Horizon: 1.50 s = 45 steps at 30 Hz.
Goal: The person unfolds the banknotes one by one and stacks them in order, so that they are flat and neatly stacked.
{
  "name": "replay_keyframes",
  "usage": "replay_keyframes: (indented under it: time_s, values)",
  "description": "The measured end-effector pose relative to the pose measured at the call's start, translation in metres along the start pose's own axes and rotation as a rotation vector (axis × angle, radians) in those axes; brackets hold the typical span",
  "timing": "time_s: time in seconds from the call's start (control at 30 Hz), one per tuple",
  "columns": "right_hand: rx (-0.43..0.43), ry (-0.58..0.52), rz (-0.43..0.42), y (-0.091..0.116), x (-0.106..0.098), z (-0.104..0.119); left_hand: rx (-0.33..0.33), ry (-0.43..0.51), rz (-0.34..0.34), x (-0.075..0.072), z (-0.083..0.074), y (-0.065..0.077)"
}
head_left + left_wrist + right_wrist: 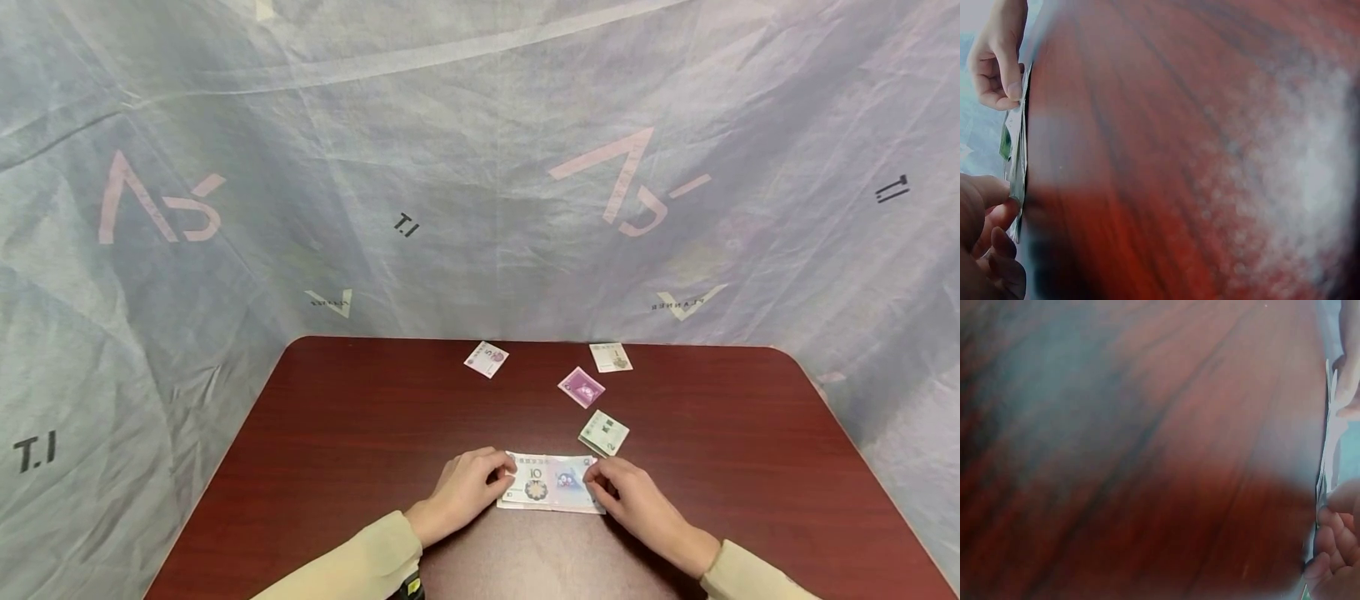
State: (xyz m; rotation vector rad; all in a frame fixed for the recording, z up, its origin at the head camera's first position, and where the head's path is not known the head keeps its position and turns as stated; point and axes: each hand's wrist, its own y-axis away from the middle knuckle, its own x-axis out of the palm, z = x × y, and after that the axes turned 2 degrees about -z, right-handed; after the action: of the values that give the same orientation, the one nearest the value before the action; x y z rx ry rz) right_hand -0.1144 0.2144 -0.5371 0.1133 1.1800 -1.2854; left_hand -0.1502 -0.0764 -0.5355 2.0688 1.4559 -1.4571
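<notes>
Pale banknotes (551, 492), the top one printed with a 10 and a blue cartoon figure, lie layered near the front of the table. My left hand (465, 489) pinches their left end between thumb and fingers. At the right end, my right hand (636, 502) pinches them too. In the left wrist view the banknotes (1017, 147) show edge-on as several thin layers between the hands. The right wrist view has their slightly parted edges (1327, 450) at its right side. Just behind them lies a folded green banknote (604, 433) marked 2, close to my right fingertips.
Farther back on the dark red wooden table (360, 417) lie a purple folded note (581, 387), a pinkish note (486, 359) marked 5 and a yellowish note (611, 357) marked 1. A grey printed cloth (480, 275) hangs behind the table and along its sides.
</notes>
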Motion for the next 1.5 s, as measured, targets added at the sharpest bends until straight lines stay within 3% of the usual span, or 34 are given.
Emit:
replay_keyframes:
  time_s: [0.43,1.07,1.5]
  values:
    - [-0.068,0.070,-0.001,-0.0030,0.0008,-0.0017,-0.082,0.009,0.051,-0.0012,-0.0006,0.0006]
    - [-0.077,0.080,0.022,0.0032,-0.0047,-0.0060,-0.057,-0.027,0.118,-0.0056,-0.0017,0.0027]
    - [-0.100,0.134,0.027,0.0023,-0.0067,-0.0052,-0.057,-0.011,0.115,-0.0068,0.0016,0.0025]
